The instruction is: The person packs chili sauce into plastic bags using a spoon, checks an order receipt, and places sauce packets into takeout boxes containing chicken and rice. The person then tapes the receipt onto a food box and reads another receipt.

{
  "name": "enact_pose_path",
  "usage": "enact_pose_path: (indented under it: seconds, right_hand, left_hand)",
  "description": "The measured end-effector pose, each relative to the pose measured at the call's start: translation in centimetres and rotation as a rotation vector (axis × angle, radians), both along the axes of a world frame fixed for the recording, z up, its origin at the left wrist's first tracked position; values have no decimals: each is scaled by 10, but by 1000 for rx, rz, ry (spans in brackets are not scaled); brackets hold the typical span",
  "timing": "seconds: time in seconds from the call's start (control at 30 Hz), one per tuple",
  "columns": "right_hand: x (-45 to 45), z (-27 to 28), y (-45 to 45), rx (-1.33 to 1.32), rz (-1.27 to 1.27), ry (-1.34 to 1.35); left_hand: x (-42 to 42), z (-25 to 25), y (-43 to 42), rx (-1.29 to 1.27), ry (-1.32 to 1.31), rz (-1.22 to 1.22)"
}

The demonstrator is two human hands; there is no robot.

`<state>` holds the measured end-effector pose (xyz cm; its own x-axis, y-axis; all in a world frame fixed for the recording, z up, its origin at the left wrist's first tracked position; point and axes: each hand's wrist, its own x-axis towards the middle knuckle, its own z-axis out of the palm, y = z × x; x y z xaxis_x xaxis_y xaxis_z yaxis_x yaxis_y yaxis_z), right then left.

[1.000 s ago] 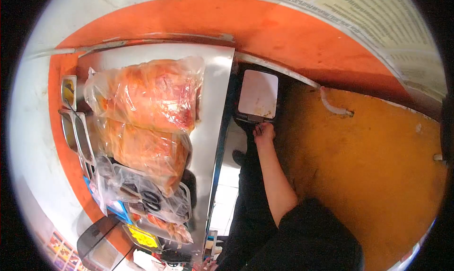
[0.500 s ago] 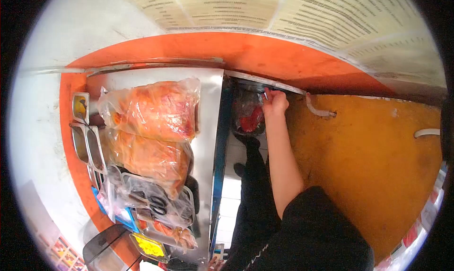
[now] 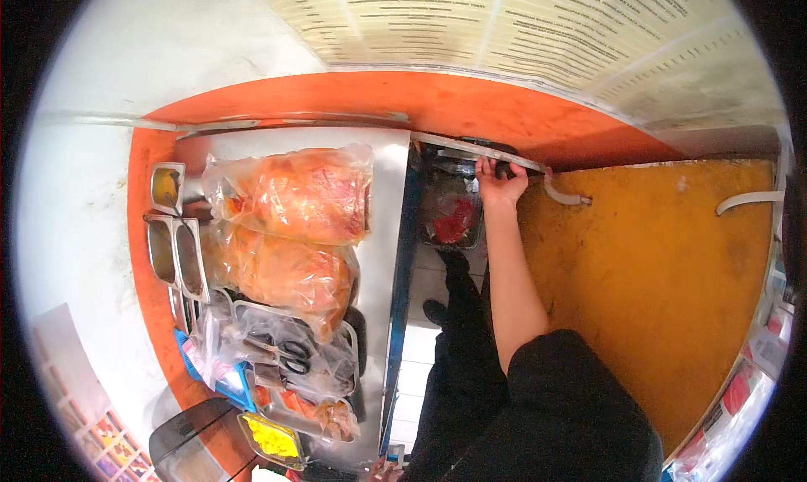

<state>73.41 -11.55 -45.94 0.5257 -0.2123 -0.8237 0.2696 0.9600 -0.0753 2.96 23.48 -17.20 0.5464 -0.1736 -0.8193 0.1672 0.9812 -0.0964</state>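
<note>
My right hand (image 3: 502, 186) is at the raised lid (image 3: 471, 150) of a dark bin, its fingers curled at the lid's edge. Below and left of that hand, the open bin shows a clear liner and red material (image 3: 452, 221) inside. Part of my left hand (image 3: 385, 470) shows at the bottom edge, beside the front of the metal counter (image 3: 382, 196); its fingers are too small and cut off to read. Two clear bags of orange-red meat (image 3: 307, 192) lie on the counter, left of the bin.
Black-handled scissors (image 3: 294, 358) rest on plastic over a tray. Metal containers (image 3: 165, 251) stand along the counter's far left. A tray of yellow pieces (image 3: 273, 438) is near the bottom. An orange-brown board (image 3: 647, 289) with a white pipe (image 3: 565, 194) is on the right.
The bin's lid has gone from closed to raised, showing the red contents. My right hand has moved up and right with it. The view has shifted, showing more of the wall posters.
</note>
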Motion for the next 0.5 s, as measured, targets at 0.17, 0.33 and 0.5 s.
enact_pose_path:
  seconds: [0.17, 0.33, 0.5]
  right_hand:
    - [-4, -7, -7, -30, -75, -21]
    - [-14, -3, -2, -52, -126, -63]
    - [-22, 3, -1, -205, 56, -53]
  left_hand:
    - [43, 36, -13, 536, 399, -559]
    - [57, 32, -18, 530, 455, -659]
    - [65, 35, -20, 537, 459, -715]
